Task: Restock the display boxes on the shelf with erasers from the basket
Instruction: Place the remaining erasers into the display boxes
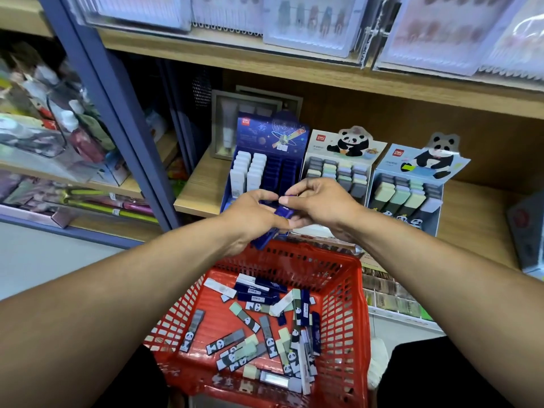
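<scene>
My left hand (pixel 256 216) grips a few dark blue erasers (pixel 269 235) in front of the blue space-themed display box (pixel 266 169), above the far rim of the red basket (pixel 350 293). My right hand (pixel 318 204) pinches the top end of one of these blue erasers (pixel 287 212) beside the left hand's fingertips. The blue box holds white erasers on its left and dark blue ones on its right. Two panda display boxes (pixel 338 169) (pixel 412 189) stand to its right with grey and green erasers. Several loose erasers (pixel 265 328) lie in the basket.
The boxes stand on a wooden shelf (pixel 197 189) under another shelf with packaged goods. A blue upright post (pixel 117 119) rises at the left, with cluttered shelves beyond it. A grey box (pixel 527 231) sits at the right edge. My knees flank the basket.
</scene>
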{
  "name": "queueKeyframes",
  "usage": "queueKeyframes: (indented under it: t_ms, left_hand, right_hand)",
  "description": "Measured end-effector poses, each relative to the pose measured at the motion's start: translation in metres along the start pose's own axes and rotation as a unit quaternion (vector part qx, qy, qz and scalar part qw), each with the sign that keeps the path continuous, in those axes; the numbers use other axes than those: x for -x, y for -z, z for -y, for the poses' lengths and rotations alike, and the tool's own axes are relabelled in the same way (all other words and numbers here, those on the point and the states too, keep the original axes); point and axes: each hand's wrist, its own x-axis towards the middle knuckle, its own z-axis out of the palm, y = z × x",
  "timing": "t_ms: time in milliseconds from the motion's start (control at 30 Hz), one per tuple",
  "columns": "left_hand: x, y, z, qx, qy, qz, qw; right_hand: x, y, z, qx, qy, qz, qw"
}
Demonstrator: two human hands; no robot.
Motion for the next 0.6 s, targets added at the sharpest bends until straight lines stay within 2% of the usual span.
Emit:
queueKeyframes:
  t_ms: [67,133,200,300,367,600]
  left_hand:
    - [0.001,0.005,0.001,-0.170,-0.032,-0.017,0.985]
    - [0.002,0.011,0.004,-0.383,-0.065,-0.025,0.921]
    - [0.003,0.015,0.011,-0.507,-0.058,-0.002,0.860]
    - [0.001,0.016,0.021,-0.584,0.002,0.069,0.809]
    - [0.001,0.017,0.024,-0.603,0.016,0.094,0.792]
    - [0.004,0.020,0.024,-0.597,0.009,0.105,0.796]
  right_hand:
    - [-0.008,0.001,-0.003,0.054,0.047,-0.083,0.994]
    - [-0.014,0.004,-0.002,0.147,0.116,-0.159,0.969]
    - [-0.019,0.006,-0.002,0.174,0.161,-0.182,0.954]
    - [-0.021,0.004,-0.005,0.207,0.196,-0.168,0.944]
    - [-0.021,-0.001,-0.008,0.236,0.221,-0.156,0.933]
    - [-0.023,-0.018,-0.017,0.273,0.273,-0.141,0.912]
